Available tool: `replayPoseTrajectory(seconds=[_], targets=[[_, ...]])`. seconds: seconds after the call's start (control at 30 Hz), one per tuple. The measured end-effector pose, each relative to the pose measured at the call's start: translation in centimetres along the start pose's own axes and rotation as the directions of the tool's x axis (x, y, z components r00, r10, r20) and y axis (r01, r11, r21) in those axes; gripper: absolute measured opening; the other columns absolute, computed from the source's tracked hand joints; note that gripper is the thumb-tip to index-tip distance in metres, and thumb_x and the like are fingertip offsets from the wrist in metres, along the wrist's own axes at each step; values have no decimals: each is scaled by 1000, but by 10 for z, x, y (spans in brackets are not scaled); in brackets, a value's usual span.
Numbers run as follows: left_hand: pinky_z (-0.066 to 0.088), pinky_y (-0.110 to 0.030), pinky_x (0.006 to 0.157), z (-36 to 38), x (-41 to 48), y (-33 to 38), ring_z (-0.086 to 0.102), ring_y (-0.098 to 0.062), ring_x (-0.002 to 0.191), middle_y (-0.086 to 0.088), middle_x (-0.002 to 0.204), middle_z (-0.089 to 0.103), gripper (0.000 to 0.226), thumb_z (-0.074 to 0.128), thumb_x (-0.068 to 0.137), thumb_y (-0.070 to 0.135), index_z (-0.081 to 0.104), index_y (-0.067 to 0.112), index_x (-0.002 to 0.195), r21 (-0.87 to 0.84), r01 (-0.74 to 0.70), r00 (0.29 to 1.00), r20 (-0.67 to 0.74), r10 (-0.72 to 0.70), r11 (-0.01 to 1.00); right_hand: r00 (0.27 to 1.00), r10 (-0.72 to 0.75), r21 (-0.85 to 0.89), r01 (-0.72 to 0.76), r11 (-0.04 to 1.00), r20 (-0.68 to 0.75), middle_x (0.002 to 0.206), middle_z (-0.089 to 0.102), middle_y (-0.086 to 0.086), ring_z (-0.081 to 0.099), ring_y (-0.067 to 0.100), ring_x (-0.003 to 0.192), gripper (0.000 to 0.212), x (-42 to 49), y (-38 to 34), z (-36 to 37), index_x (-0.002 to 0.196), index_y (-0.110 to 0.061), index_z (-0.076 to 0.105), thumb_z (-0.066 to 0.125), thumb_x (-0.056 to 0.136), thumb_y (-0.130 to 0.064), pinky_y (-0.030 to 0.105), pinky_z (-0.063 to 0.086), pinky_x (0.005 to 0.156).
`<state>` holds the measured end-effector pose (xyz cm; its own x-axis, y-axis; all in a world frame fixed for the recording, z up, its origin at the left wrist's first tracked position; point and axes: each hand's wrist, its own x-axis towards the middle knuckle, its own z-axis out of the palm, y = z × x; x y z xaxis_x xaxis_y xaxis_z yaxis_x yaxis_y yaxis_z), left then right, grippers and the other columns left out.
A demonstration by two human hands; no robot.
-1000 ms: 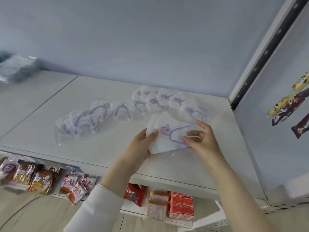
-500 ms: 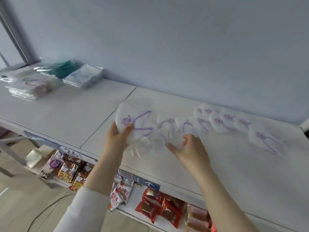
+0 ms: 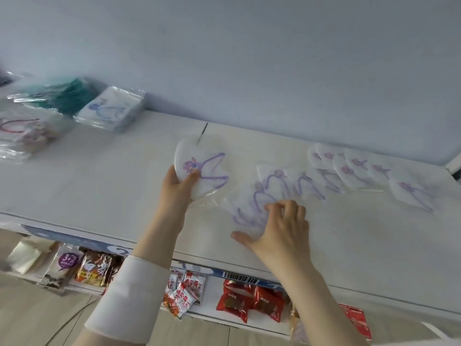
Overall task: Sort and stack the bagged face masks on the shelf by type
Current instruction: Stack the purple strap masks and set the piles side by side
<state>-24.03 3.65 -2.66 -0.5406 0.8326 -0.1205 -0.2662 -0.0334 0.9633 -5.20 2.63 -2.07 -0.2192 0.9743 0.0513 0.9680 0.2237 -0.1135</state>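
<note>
1. White bagged mask (image 3: 199, 171), now carried left off the row, sits pinched in the left hand (image 3: 178, 188) above the shelf (image 3: 99, 191).
2. Right hand (image 3: 279, 226) has let go, its grip spread wide on the next mask (image 3: 252, 208); gathering by type continues.

"3+2" in white on a purple patch — snack pack (image 3: 65, 264), lower shelf, left. A "2" on the blue shelf-edge strip (image 3: 119, 250). Barcode label (image 3: 240, 279) on same edge — digits unreadable. Red-white sachets (image 3: 183, 293): Chinese chars, too blurred to read.
</note>
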Motion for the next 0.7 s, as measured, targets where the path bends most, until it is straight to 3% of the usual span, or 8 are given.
replayPoseTrajectory(seconds=[0.1, 0.2, 0.3, 0.37, 0.47, 0.57, 0.63, 0.7], targets=[[51, -48, 88, -1, 0, -2, 63, -20, 82, 0, 90, 66, 15, 66, 80, 19, 60, 24, 93, -3, 9, 1000, 21, -8, 1000, 999, -50, -63, 50, 997, 4, 126, 40, 3, 38, 22, 114, 77, -4, -3, 1, 128, -18, 42, 38, 77, -76, 32, 37, 91], [51, -46, 88, -3, -4, 1, 63, -22, 86, 0, 91, 67, 22, 65, 72, 26, 61, 23, 94, -2, 14, 999, 39, -13, 1000, 991, -122, -75, 119, 990, -45, 124, 45, 2, 43, 20, 113, 47, 0, 5, -3, 128, -19, 45, 39, 93, -50, 28, 43, 85], [52, -39, 82, -13, -1, 5, 62, -21, 85, 0, 89, 65, 23, 67, 76, 21, 61, 20, 99, -11, -3, 1000, 14, 3, 1000, 972, -189, 48, 197, 979, -138, 112, 59, 1, 53, 22, 104, 26, 0, 20, -2, 117, -19, 57, 42, 98, -29, 32, 50, 71], [56, -35, 74, -24, 5, 6, 62, -20, 84, 0, 90, 64, 21, 60, 89, 11, 57, 15, 109, -30, -8, 1000, -30, 7, 1000, 940, -193, 148, 241, 959, -281, 92, 69, 2, 64, 24, 86, 17, -1, 33, -1, 104, -16, 66, 54, 92, -20, 36, 55, 60], [59, -29, 62, -36, 6, 8, 61, -19, 82, -2, 92, 62, 20, 53, 93, 6, 54, 10, 113, -59, 23, 999, -45, -25, 998, 867, -190, 264, 339, 903, -461, 80, 71, 0, 67, 16, 66, 23, -9, 49, -2, 98, -15, 70, 52, 88, -25, 25, 56, 56], [58, -24, 54, -39, 1, 6, 61, -16, 81, -2, 94, 62, 21, 54, 93, 7, 54, 11, 113, 17, 78, 997, 16, -78, 997, 803, -191, 318, 425, 848, -565, 81, 73, -2, 67, 12, 62, 29, -15, 50, -6, 96, -12, 71, 47, 86, -25, 16, 53, 56], [54, -19, 48, -36, -2, 3, 61, -15, 77, -2, 92, 63, 19, 54, 92, 8, 55, 12, 111, 64, 95, 993, 58, -99, 993, 728, -149, 311, 456, 834, -669, 79, 73, 0, 66, 11, 57, 25, -16, 49, -9, 95, -8, 72, 51, 85, -20, 10, 49, 55], [51, -16, 47, -31, -7, 2, 61, -16, 75, -4, 93, 63, 19, 54, 92, 8, 56, 13, 110, 88, 109, 988, 100, -118, 990, 641, -80, 322, 485, 813, -763, 84, 70, -3, 64, 4, 62, 23, -15, 48, -16, 96, -5, 71, 54, 86, -16, 1, 45, 64]])
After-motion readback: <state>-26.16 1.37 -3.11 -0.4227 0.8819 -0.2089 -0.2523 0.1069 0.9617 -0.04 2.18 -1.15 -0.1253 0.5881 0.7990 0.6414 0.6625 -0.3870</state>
